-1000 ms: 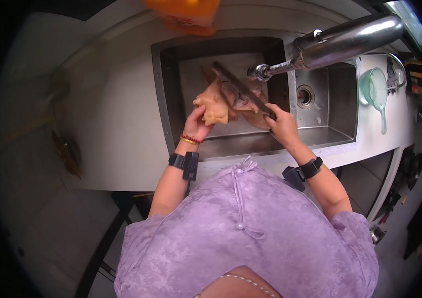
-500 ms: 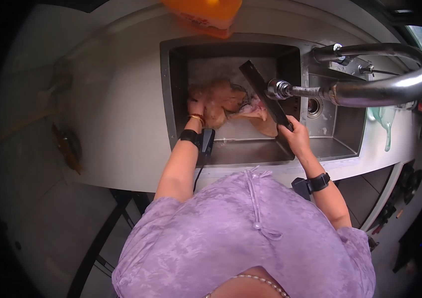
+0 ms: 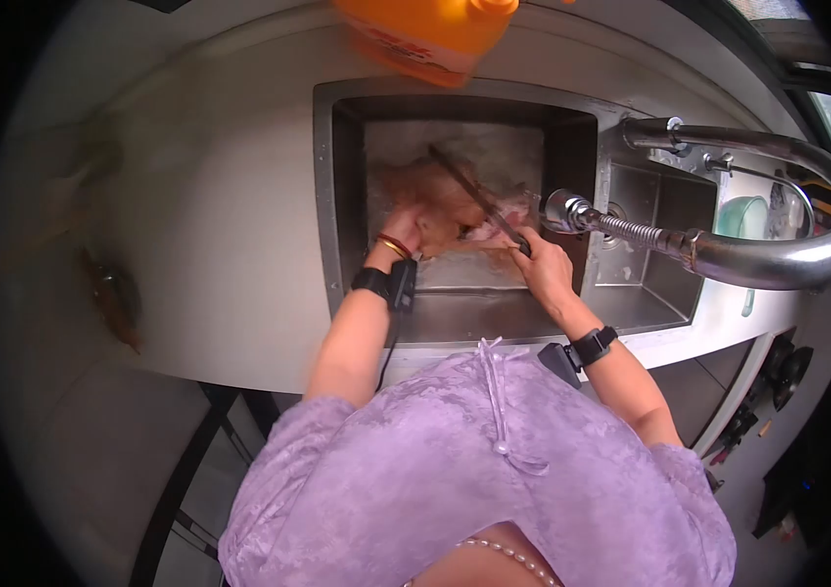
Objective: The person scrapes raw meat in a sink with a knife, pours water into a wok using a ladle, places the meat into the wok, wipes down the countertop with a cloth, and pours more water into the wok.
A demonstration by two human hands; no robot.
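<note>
In the left basin of the steel sink (image 3: 323, 196) lies a large piece of raw poultry (image 3: 430, 191), with pale skin and some pinkish flesh toward the right. My left hand (image 3: 403, 229) is on its near left side, fingers curled against the meat and partly hidden. My right hand (image 3: 547, 266) grips the handle of a dark-bladed kitchen knife (image 3: 462, 183). The blade points up and left across the poultry, seen nearly edge-on. Whether it has cut in cannot be made out. Blur softens the meat's outline.
A curved metal faucet (image 3: 778, 274) reaches in from the right, its spout head (image 3: 564, 209) close to the knife. An orange jug (image 3: 430, 39) stands behind the sink. Right of the left basin are a smaller basin (image 3: 665, 284) and a light green container (image 3: 743, 217).
The knife has swung lower and to the left over the poultry, its blade turned edge-on. My right hand has moved left with it. My left hand has shifted slightly right and nearer me.
</note>
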